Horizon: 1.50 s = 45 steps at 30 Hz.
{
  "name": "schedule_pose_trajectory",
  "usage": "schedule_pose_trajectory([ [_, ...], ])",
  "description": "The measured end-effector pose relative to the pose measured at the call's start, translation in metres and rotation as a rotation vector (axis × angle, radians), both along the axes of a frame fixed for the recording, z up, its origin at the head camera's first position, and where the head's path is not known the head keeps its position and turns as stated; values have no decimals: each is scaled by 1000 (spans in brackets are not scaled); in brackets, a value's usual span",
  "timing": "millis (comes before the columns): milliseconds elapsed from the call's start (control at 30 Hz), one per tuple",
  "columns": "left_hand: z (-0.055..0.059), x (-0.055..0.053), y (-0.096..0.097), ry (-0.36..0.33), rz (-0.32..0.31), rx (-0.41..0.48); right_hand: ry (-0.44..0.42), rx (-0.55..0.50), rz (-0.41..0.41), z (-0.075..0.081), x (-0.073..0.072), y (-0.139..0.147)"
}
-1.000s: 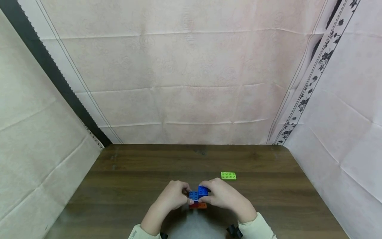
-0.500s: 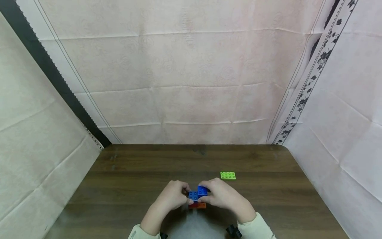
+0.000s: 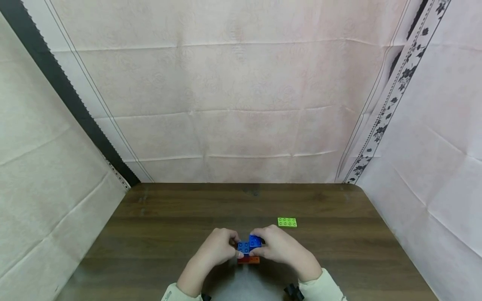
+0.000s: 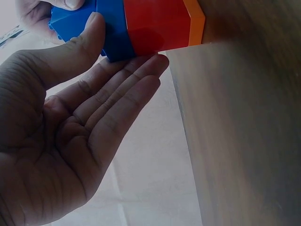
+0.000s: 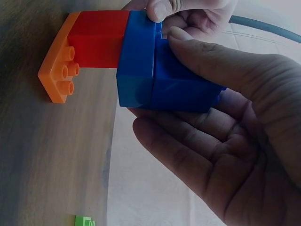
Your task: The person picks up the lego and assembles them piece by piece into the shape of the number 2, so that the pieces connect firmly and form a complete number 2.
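A stack of toy building bricks stands on the wooden table, between my two hands. At its bottom is a flat orange brick [image 5: 56, 66] with several studs showing. On that sits a red brick [image 5: 96, 47], carrying a wide blue brick [image 5: 135, 61]. A smaller blue brick [image 3: 255, 241] lies on the right part of the wide one, pressed close to it. My left hand [image 3: 220, 246] pinches the wide blue brick, thumb in front and fingers behind. With thumb and fingers, my right hand [image 3: 279, 246] grips the smaller blue brick. Fingertips behind the stack are partly hidden.
A flat lime-green brick [image 3: 287, 222] lies on the table beyond my right hand. The brown wooden table [image 3: 169, 209] ends at a pale cloth backdrop [image 3: 241, 125], with cloth walls left and right.
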<state>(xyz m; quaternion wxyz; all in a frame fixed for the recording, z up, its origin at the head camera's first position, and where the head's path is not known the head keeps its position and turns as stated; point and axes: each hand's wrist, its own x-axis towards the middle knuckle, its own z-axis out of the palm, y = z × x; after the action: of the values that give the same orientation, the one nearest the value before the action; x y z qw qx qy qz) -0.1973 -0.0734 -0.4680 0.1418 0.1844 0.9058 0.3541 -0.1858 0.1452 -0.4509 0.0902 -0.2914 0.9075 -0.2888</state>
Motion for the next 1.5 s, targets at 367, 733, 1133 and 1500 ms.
schedule_pose_trajectory([
  [367,-1,1,0,34,-14,6,-1,1,-10,-1,2,0],
  [733,-2,1,-1,39,-11,0,-11,-21,-15,-4,2,1],
  [1133,-2,1,-1,39,-6,19,1,-23,-9,-4,2,1],
  [1500,0,1,0,40,-7,18,4,-15,-7,-3,1,2],
])
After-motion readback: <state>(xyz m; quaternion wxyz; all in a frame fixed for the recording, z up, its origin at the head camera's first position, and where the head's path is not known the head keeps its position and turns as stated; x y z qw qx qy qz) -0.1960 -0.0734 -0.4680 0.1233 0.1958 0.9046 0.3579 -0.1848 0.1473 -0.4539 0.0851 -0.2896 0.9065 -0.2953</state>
